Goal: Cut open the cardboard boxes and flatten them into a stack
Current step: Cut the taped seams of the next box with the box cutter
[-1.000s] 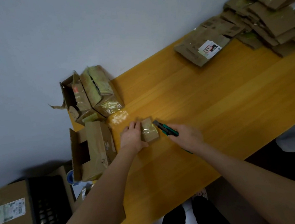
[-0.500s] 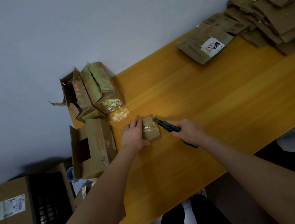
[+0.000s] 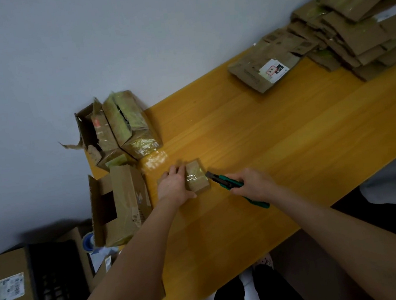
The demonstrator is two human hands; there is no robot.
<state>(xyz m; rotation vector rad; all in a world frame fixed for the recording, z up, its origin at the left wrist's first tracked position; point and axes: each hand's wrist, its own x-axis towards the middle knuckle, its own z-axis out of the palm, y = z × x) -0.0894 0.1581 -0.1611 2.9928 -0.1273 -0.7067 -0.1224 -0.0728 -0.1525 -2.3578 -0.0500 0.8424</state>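
Left hand (image 3: 174,187): grips the small tape-wrapped brown cardboard box (image 3: 196,178) from its left side, on the yellow wooden bench (image 3: 278,153).
Right hand (image 3: 252,184): fingers curled round the green-and-black utility knife (image 3: 222,181), its tip at the box's right edge.
Bench's far right: stack of flattened brown cardboard (image 3: 351,33).
Bench's left end: larger torn-open cardboard boxes (image 3: 122,205).

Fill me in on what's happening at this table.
A person is cutting open boxes. The left hand holds a small brown taped cardboard box down on the yellow wooden table, while the right hand grips a green-and-black utility knife with its blade tip at the box's right edge. More brown cardboard boxes wait by the wall on the left, some torn open, and a pile of flattened brown cardboard lies at the far right.
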